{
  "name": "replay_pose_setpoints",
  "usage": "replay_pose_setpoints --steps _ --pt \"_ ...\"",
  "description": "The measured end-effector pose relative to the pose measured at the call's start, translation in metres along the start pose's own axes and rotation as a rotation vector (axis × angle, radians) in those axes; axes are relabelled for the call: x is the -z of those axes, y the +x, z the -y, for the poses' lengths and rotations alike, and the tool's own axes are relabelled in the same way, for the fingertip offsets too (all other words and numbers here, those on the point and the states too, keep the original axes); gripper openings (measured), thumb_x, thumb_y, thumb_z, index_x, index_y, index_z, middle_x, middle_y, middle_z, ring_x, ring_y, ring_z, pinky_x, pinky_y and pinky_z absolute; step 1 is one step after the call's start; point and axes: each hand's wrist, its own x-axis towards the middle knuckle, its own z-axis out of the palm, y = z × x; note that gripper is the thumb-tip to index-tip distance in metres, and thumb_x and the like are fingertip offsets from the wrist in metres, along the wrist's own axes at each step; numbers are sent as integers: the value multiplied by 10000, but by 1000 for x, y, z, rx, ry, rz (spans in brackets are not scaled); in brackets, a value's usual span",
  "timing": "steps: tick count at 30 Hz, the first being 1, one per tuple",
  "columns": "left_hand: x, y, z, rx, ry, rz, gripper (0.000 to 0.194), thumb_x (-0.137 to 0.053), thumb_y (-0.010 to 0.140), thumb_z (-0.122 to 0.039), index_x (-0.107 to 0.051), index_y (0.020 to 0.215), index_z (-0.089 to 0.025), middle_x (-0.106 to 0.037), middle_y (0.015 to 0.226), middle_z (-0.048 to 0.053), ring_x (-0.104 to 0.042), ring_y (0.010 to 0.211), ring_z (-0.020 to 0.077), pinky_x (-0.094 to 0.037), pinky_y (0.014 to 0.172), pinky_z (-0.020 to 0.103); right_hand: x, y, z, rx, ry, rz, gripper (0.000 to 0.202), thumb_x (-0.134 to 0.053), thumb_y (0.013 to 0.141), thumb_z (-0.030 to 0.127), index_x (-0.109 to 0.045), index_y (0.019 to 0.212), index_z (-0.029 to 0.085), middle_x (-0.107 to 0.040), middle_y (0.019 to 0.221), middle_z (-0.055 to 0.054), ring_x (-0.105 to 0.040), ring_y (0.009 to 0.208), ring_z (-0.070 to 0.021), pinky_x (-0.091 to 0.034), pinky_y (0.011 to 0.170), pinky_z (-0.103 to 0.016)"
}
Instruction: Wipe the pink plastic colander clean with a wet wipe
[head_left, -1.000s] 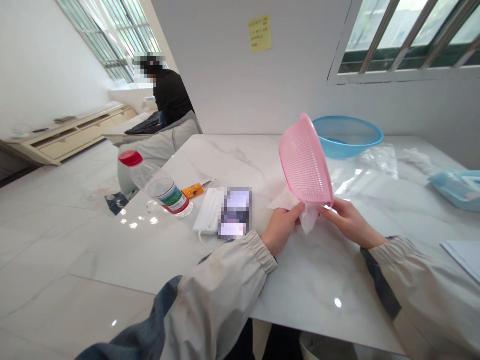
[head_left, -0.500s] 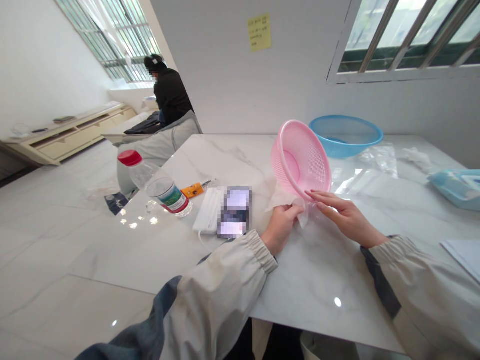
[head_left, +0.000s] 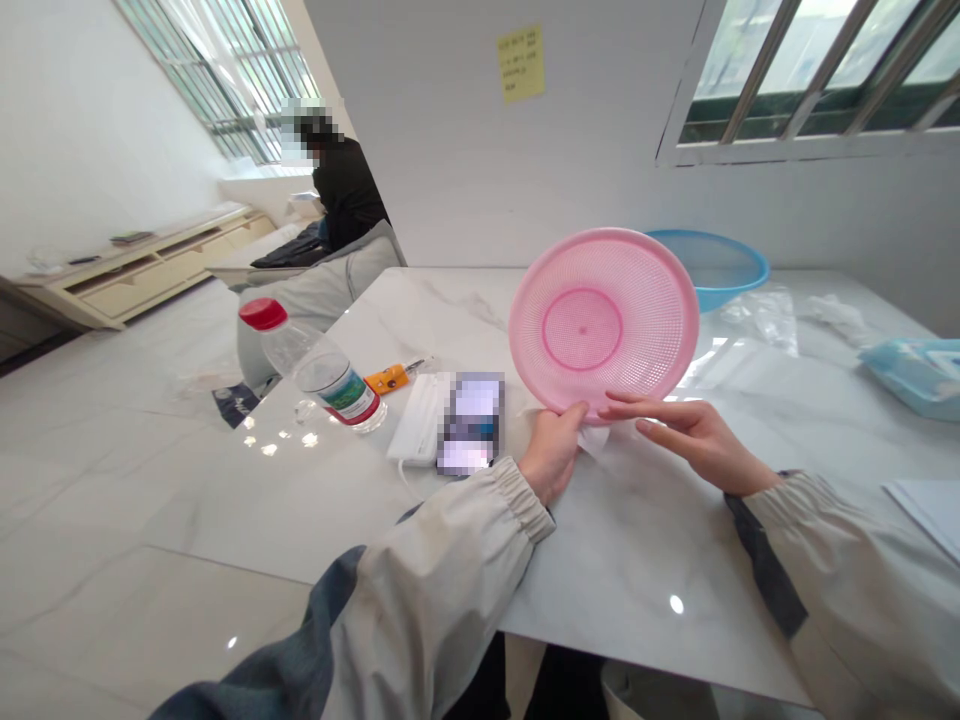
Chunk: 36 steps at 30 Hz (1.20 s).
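Observation:
A pink plastic colander (head_left: 581,330) is tipped up over the table, its open side and perforated inside facing me. My left hand (head_left: 553,450) closes on the lower rim, thumb on the front and the other fingers mostly hidden behind. A white wipe (head_left: 594,440) pokes out below the rim beside that thumb; most of it is hidden by the colander and hand. My right hand (head_left: 694,435) is open, fingers stretched out to the left, with the fingertips at the lower rim.
Behind the colander stands a blue colander (head_left: 720,295). Clear plastic packaging (head_left: 765,318) and a blue wipes pack (head_left: 915,375) lie at the right. To the left are a phone (head_left: 471,425), a white power bank (head_left: 417,420), an orange-wrapped item (head_left: 388,379) and a red-capped bottle (head_left: 349,395).
The pink colander has turned from edge-on to facing me. My left thumb has moved onto its rim, and less of the wipe shows. My right fingertips have shifted slightly left.

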Motion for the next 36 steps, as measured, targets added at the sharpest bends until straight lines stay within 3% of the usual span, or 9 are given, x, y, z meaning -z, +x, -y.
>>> replay_pose_setpoints --steps 4,7,10,14,17,24,31,36 --pt "-2 -4 -4 -44 -35 10 164 -820 906 -160 -827 1044 -72 -872 1155 206 -836 1132 318 -625 1107 461 3 -1 -3 -53 292 -211 326 -833 979 606 -925 1026 297 -895 997 -79 -871 1000 -318 -649 1123 -524" --pt "-2 -5 -4 -50 -36 74 251 -861 906 -211 -832 1120 -83 -871 1162 199 -844 1115 328 -651 1070 469 5 0 -5 -126 342 -273 498 -829 948 698 -843 731 250 -730 584 -55 -816 715 -282 -691 993 -498" --pt "-1 -4 -4 -46 -5 101 301 -887 907 -266 -830 1151 -100 -867 1170 191 -839 1145 347 -673 1037 491 3 1 -1 -263 275 -257 630 -782 958 773 -779 626 238 -569 437 -23 -771 637 -251 -685 991 -478" --pt "1 -4 -5 -98 -22 157 402 -884 913 -281 -805 1278 -130 -819 1366 186 -805 1235 343 -670 1074 521 -1 2 6 -383 181 -203 718 -732 938 860 -781 617 220 -645 498 -66 -719 585 -214 -669 808 -396" --pt "2 -6 -6 -126 -33 208 458 -861 927 -275 -775 1364 -166 -774 1467 169 -772 1292 351 -657 1095 559 -1 4 5 -430 150 -199 724 -712 923 895 -847 716 214 -728 588 -93 -733 619 -221 -644 740 -377" --pt "2 -10 -5 -96 -67 244 387 -839 915 -277 -794 1284 -167 -787 1408 158 -757 1259 324 -631 1102 535 2 7 -12 -555 246 -133 817 -697 867 958 -875 925 162 -846 824 -167 -692 567 -201 -601 605 -358" --pt "6 -8 -1 11 -23 419 330 -888 885 -306 -815 1135 -105 -829 1083 127 -788 940 230 -584 1169 533 2 4 -19 -452 369 -173 554 -823 910 737 -847 946 186 -825 841 -109 -678 630 -184 -637 638 -341" --pt "5 -10 -2 -1 -26 399 392 -881 900 -255 -796 1260 -125 -819 1278 167 -793 1111 271 -577 1194 554 0 2 -20 -414 318 -221 400 -851 926 625 -848 983 229 -830 909 -79 -744 724 -218 -709 724 -391"
